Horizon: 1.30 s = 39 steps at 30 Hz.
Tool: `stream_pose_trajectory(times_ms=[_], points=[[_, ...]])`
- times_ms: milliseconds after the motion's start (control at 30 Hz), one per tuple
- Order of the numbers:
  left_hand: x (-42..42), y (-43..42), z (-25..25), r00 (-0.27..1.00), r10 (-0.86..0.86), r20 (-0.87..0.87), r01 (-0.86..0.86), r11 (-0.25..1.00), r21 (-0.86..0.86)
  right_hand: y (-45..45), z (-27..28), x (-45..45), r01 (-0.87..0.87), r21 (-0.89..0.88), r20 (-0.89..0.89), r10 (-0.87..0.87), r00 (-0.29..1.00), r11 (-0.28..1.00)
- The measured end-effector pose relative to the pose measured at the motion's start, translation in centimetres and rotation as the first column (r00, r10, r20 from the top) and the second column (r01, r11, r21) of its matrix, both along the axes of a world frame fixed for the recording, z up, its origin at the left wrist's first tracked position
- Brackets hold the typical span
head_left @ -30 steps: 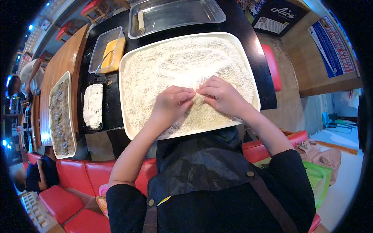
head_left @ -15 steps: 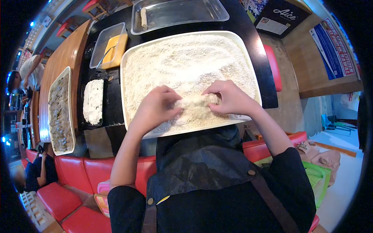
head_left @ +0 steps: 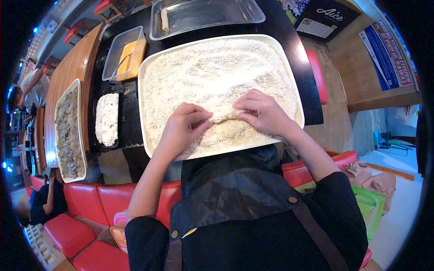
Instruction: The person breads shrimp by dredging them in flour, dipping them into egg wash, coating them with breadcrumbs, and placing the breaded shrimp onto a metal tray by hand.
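Observation:
A crumb-coated roll (head_left: 224,114) lies crosswise low over the breadcrumbs in a large white tray (head_left: 143,77). My left hand (head_left: 184,128) has its fingertips at the roll's left end, thumb and fingers curled toward it. My right hand (head_left: 264,113) pinches the right end between thumb and fingers. Loose pale breadcrumbs (head_left: 226,63) fill the tray around both hands. The roll's ends are partly hidden by my fingers.
To the left are a clear container of orange-yellow liquid (head_left: 132,52) with a utensil in it, a black tray of white flour (head_left: 107,119) and a long tray of brownish filling (head_left: 70,135). Beyond sits a clear tray (head_left: 212,20) holding another coated roll (head_left: 165,21). People are at far left.
The roll has come into clearer view between my fingers, slightly higher in the tray. My left hand has turned a little, and crumbs lie heaped below the roll.

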<state>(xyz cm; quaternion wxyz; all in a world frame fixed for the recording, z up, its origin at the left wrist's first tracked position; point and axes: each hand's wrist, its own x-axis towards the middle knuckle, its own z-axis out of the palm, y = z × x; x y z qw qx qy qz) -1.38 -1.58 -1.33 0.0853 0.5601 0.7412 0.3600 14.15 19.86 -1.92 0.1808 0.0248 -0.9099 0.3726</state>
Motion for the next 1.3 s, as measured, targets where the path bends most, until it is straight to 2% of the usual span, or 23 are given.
stream_pose_trajectory(times_ms=[33, 67, 133, 167, 233, 267, 333, 367, 433, 533, 633, 733, 767, 833, 933, 967, 1033, 1067, 1167, 1300], points=[[0.2, 0.1, 0.5, 1.000, 0.009, -0.013, -0.008, 0.999, 0.041, -0.3, 0.3, -0.1, 0.008, 0.008, -0.028, -0.008, 1.000, 1.000], [0.2, 0.1, 1.0, 0.994, 0.031, 0.106, -0.026, 0.998, -0.049, -0.4, 0.7, -0.1, 0.018, 0.017, -0.056, -0.017, 0.998, 1.000], [0.3, 0.1, 1.9, 0.938, 0.106, 0.330, -0.029, 0.973, -0.231, -0.3, 1.3, 0.2, 0.017, -0.174, 0.164, 0.012, 0.986, 0.985], [0.1, 0.2, 2.5, 0.945, 0.098, 0.312, -0.004, 0.957, -0.291, -0.3, 1.4, 0.3, 0.032, -0.266, 0.269, 0.043, 0.962, 0.963], [-0.6, 0.3, 3.4, 0.958, 0.080, 0.276, 0.042, 0.912, -0.409, 0.4, 1.1, 0.4, -0.015, -0.107, 0.279, 0.045, 0.959, 0.994], [-0.9, 0.3, 3.0, 0.983, 0.039, 0.178, 0.022, 0.944, -0.330, 0.6, 0.9, 0.4, -0.039, -0.026, 0.284, 0.045, 0.958, 0.999], [-1.3, 0.3, 2.2, 0.999, -0.017, -0.033, 0.011, 0.987, -0.162, 0.2, 1.3, 0.2, -0.020, 0.044, 0.081, 0.016, 0.997, 0.999], [-1.2, 0.5, 2.0, 0.999, -0.025, -0.035, 0.022, 0.996, -0.085, -0.1, 1.5, 0.0, -0.005, 0.077, -0.023, 0.007, 1.000, 0.997], [-0.1, 1.5, 2.1, 0.998, -0.042, -0.037, 0.045, 0.997, 0.067, -0.4, 1.1, -0.3, -0.073, 0.002, -0.023, 0.073, 0.997, 0.997], [1.2, 1.6, 0.5, 0.989, -0.027, 0.147, 0.035, 0.998, -0.053, -0.6, 0.0, -0.3, -0.083, -0.032, -0.004, 0.083, 0.997, 0.996], [1.0, 1.3, -0.8, 0.999, -0.030, 0.029, 0.030, 1.000, -0.010, -0.6, -0.3, -0.4, -0.036, -0.034, 0.024, 0.036, 0.999, 0.999], [1.2, 1.3, -0.8, 0.999, -0.044, 0.002, 0.044, 0.999, -0.002, -0.6, -0.1, -0.3, -0.017, -0.029, 0.099, 0.019, 0.995, 0.999], [1.3, 1.1, -0.4, 0.997, -0.033, 0.069, 0.036, 0.998, -0.053, -0.5, 0.0, -0.2, -0.018, -0.024, 0.131, 0.021, 0.991, 1.000], [1.3, 0.8, 0.8, 0.980, 0.002, 0.198, 0.030, 0.987, -0.156, -0.4, 0.2, 0.0, -0.028, -0.008, 0.034, 0.028, 0.999, 1.000], [0.7, 0.9, 0.9, 0.986, -0.076, 0.152, 0.093, 0.989, -0.113, 0.1, -0.2, -0.1, -0.006, 0.077, -0.026, 0.008, 1.000, 0.997], [0.5, 1.2, 0.7, 0.994, -0.069, 0.090, 0.077, 0.993, -0.091, 0.3, -0.5, -0.3, 0.005, 0.115, -0.032, -0.002, 0.999, 0.993], [-0.4, 2.2, 0.2, 0.998, -0.054, -0.037, 0.052, 0.998, -0.042, 0.9, -0.5, -1.4, 0.031, 0.056, 0.018, -0.032, 0.999, 0.998], [-0.8, 2.6, 0.3, 0.998, -0.049, -0.042, 0.048, 0.998, -0.038, 1.1, -0.5, -1.7, 0.047, 0.029, 0.043, -0.049, 0.998, 0.998], [-1.0, 2.7, 1.2, 0.992, -0.065, -0.109, 0.061, 0.997, -0.041, 1.8, -0.3, -2.0, -0.043, 0.054, 0.001, 0.043, 0.999, 0.998], [-0.4, 1.8, 2.3, 0.959, 0.046, 0.280, 0.049, 0.945, -0.323, 1.7, 0.7, -1.2, -0.082, 0.058, 0.215, 0.068, 0.974, 0.995]])
